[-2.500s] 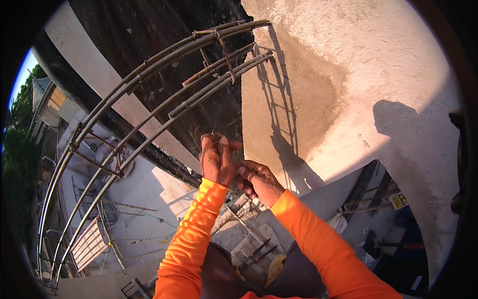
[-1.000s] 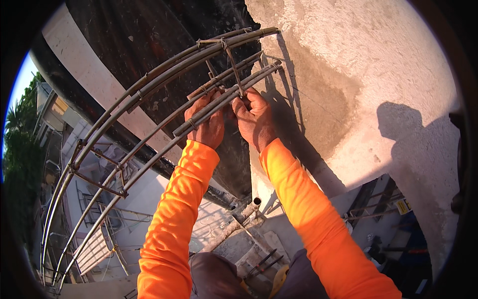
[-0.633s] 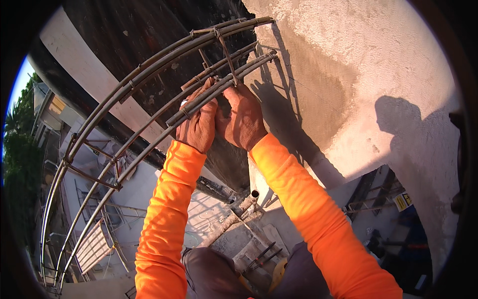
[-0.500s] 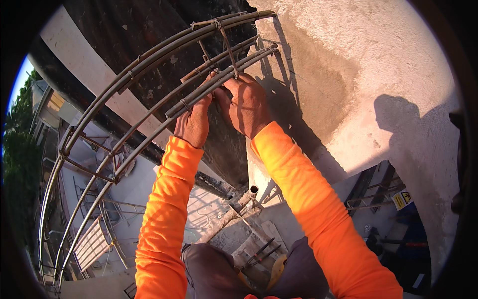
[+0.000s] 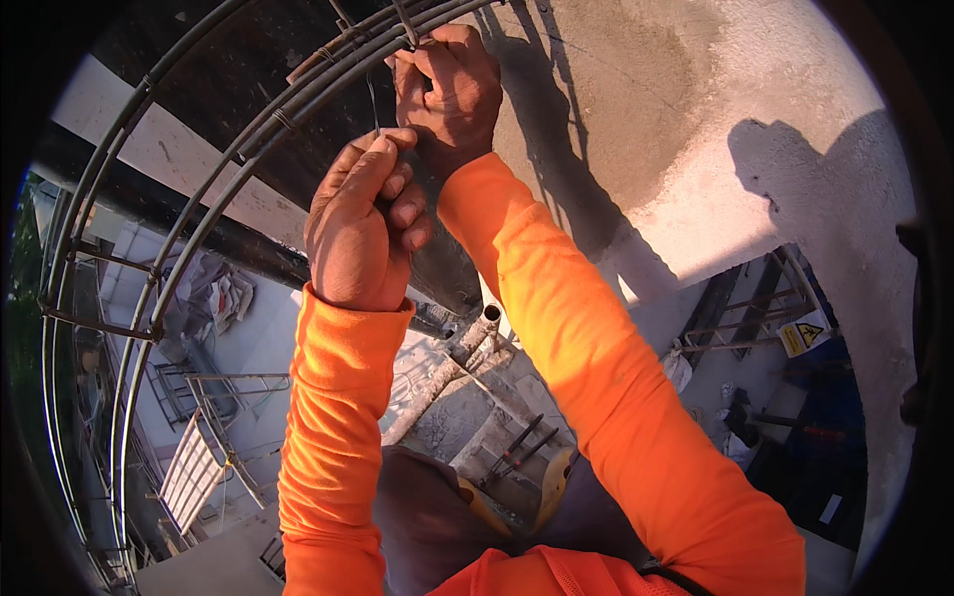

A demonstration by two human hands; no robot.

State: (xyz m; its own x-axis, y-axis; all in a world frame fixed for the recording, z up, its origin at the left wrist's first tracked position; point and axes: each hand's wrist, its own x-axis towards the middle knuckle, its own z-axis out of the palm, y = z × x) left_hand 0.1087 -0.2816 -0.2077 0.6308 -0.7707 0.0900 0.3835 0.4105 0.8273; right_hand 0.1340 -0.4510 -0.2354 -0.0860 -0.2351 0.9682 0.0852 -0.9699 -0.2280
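A curved cage of steel reinforcing bars (image 5: 214,191) sweeps from the lower left up to the top, with short cross ties joining its bars. Just below the bars, my left hand (image 5: 360,219) pinches a thin tie wire (image 5: 374,97) between thumb and forefinger. The wire runs up from the fingertips to the bars. My right hand (image 5: 452,91) is closed close under the bars, beside an upright tie (image 5: 404,22). What its curled fingers hold is hidden. The two hands nearly touch, the left one lower and nearer.
A rough concrete wall (image 5: 686,149) rises at right. Below are an open-ended pipe (image 5: 491,314), a black-handled tool (image 5: 519,444) near my boots, a slatted panel (image 5: 194,470) at lower left, and a yellow-and-white sign (image 5: 803,335) at right.
My left hand has come down and away from the bars, drawing the wire into view. The cage and my right hand now appear higher and farther left in the picture.
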